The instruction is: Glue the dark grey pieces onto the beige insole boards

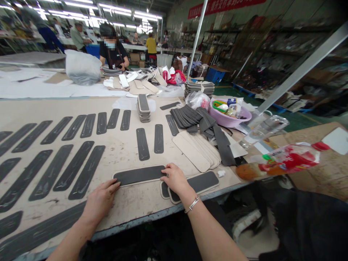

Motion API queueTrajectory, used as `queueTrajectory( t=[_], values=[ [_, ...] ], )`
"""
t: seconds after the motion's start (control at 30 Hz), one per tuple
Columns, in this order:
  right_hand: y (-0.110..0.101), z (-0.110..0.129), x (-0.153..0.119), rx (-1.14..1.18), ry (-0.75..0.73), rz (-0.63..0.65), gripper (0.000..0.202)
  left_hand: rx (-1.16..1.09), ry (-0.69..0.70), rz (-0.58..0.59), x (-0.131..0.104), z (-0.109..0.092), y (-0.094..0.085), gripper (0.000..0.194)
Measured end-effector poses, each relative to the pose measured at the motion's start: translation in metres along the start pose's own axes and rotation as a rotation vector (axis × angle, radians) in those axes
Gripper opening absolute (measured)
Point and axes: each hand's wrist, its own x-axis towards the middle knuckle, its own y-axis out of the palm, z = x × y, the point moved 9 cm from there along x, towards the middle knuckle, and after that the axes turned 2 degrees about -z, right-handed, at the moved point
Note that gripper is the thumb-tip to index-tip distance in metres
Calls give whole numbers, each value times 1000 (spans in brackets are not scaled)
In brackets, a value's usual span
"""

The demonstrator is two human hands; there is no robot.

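A long dark grey strip [141, 175] with rounded ends lies on a slightly larger beige backing, whose pale rim shows around it. My left hand [101, 200] has its fingertips closed on the strip's left end. At the right end, my right hand [175, 178] pinches the strip between thumb and fingers; a metal bracelet [191, 205] circles that wrist. Partly under my right forearm lie two overlapping grey pieces with beige rims [202, 182]. Several loose dark strips [87, 174] with shiny streaks are spread in rows to the left.
Beyond my right hand are fanned beige pieces [194, 150], a pile of dark strips [186, 116] and a purple basin [228, 117]. A neat stack [143, 108] stands mid-table. A clear bottle [265, 130] and red-labelled bottle [293, 157] are at right. A masked person [112, 54] works opposite.
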Motion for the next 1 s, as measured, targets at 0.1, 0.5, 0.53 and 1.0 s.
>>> queueTrajectory(
  t=[0.1, 0.5, 0.53, 1.0],
  values=[
    [-1, 1, 0, -2, -5, -9, 19, 6, -2, 1, 0, 0, 0, 38],
    [-3, -11, 3, 47, 43, -54, 5, -46, -58, -78, -10, -3, -2, 36],
    [-4, -14, 4, 50, 70, -78, 6, -48, -63, -97, -11, -4, -4, 37],
    [-5, -24, 6, 81, 180, -137, 25, -107, -145, -198, -4, 15, -12, 44]
  ],
)
